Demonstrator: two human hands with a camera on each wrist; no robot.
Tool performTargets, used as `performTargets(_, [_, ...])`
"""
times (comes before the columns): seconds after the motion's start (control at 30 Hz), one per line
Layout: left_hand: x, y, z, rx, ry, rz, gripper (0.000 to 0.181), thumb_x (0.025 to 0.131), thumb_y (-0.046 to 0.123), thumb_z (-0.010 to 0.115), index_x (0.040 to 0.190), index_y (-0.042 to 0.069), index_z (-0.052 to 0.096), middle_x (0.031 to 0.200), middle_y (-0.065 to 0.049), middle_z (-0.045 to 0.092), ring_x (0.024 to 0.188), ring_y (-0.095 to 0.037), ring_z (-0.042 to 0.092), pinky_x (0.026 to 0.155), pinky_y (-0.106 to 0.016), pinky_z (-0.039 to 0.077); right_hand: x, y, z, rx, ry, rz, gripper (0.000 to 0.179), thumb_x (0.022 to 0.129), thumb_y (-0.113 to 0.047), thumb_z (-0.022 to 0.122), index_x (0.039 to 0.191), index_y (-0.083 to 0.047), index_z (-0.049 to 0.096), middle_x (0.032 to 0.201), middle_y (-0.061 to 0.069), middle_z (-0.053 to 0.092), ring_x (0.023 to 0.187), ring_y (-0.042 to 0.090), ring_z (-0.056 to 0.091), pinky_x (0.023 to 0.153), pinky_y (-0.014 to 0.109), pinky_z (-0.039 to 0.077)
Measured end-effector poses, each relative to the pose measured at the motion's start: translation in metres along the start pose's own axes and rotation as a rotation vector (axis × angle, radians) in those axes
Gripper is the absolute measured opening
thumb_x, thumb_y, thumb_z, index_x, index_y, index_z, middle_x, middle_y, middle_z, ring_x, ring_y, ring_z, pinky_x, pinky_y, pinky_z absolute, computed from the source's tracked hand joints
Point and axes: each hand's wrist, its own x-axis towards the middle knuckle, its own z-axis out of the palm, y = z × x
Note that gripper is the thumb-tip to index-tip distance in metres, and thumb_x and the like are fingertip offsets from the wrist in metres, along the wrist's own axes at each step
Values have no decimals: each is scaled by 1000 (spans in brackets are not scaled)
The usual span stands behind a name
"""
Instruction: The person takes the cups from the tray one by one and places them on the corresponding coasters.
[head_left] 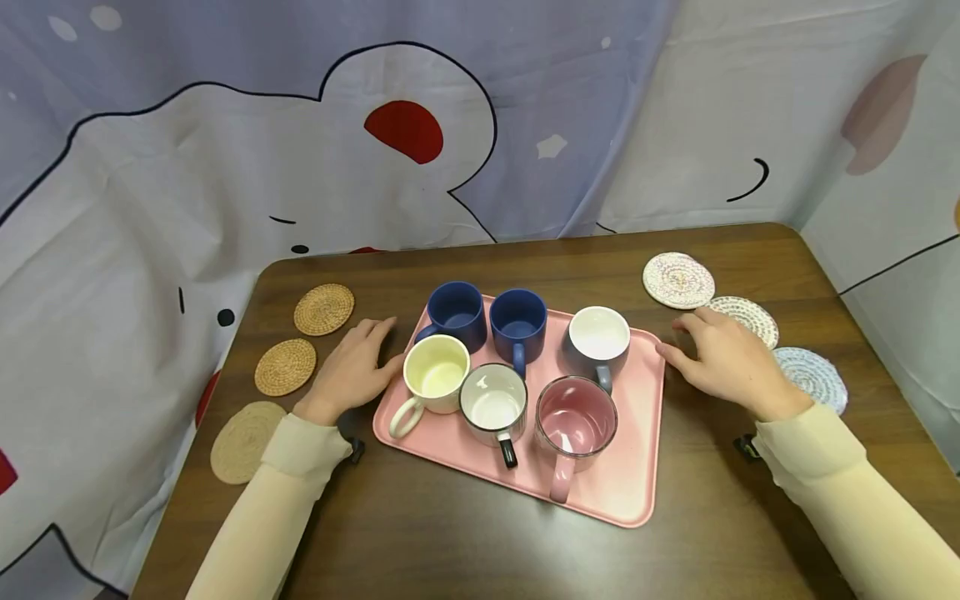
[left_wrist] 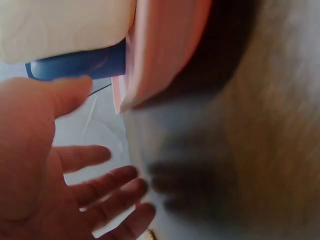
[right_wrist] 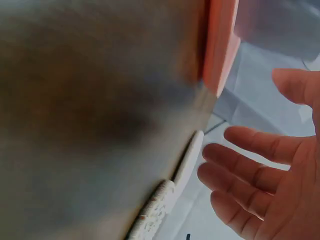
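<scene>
1. Tray [head_left: 637,442], pink with rounded corners, lies at a slight slant on the brown bench [head_left: 420,542], between the two hands.
2. Six mugs stand upright on it. Along the far side are a left navy mug [head_left: 459,317] with its handle to the left, a right navy mug [head_left: 517,337] with its handle toward the person, and a grey mug [head_left: 588,358] with a white inside.
3. Nearer the person stand a cream mug [head_left: 438,387] with its handle toward the near left, a white mug [head_left: 493,408] with a dark rim and black-tipped handle, and, to the right, a pink mug [head_left: 576,425], handle toward the person.
4. The left hand [head_left: 354,371] is just beside the tray's left edge, nearest the cream mug; its fingers [left_wrist: 87,156] are wide apart and empty.
5. The right hand [head_left: 727,362] is just beside the far right corner, near the grey mug, with its fingers loosely extended, thumb apart, also empty. Whether either thumb touches the tray, I cannot tell.
6. Two woven tan coasters [head_left: 324,309] and a beige coaster [head_left: 243,442] lie left of the tray.
7. On the right lie a speckled coaster [head_left: 678,280], a cream coaster [head_left: 748,319] partly hidden by the right hand, and a pale blue coaster [head_left: 813,379].
8. Behind the bench hangs a printed cloth [head_left: 247,167].
</scene>
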Motion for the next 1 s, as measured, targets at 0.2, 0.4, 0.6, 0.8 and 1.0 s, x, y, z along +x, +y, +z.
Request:
performTargets(0.2, [-7, 3, 8, -109, -3, -38, 43, 101, 35, 63, 130, 4, 63, 101, -9, 64, 86, -24, 60, 79, -41, 51, -24, -10, 1, 11, -107, 16, 28, 91, -35, 76, 83, -11, 65, 73, -1, 62, 61, 15, 55, 57, 38, 46])
performTargets(0.4, [-15, 3, 10, -205, -63, -31, 19, 100, 27, 64, 112, 11, 67, 81, 0, 61, 67, -13, 53, 63, -29, 43, -41, -22, 2, 76, -334, 115, 44, 98, -42, 67, 64, -18, 51, 56, -8, 43, 53, 10, 40, 52, 29, 31])
performTargets(0.6, [-15, 3, 11, -194, -69, 5, 13, 97, 19, 65, 107, 12, 63, 79, -1, 58, 64, -13, 51, 61, -29, 41, -46, -33, 7, 233, -449, 84, 37, 98, -38, 67, 67, -21, 55, 58, -11, 44, 55, 7, 41, 53, 25, 33])
performTargets(0.8, [-13, 5, 12, -147, -89, -11, 13, 94, 19, 66, 105, 14, 61, 77, 1, 57, 63, -14, 51, 59, -31, 40, -39, -37, 9, 239, -447, 42, 33, 93, -27, 73, 66, -19, 55, 58, -10, 47, 55, 8, 42, 52, 26, 33])
performTargets(1.0, [-16, 4, 10, -164, -93, -17, 12, 91, 17, 67, 101, 14, 61, 76, 1, 57, 63, -14, 51, 60, -31, 40, -30, -39, 9, 211, -449, 63, 34, 93, -23, 71, 64, -17, 53, 59, -7, 45, 56, 10, 41, 53, 28, 33])
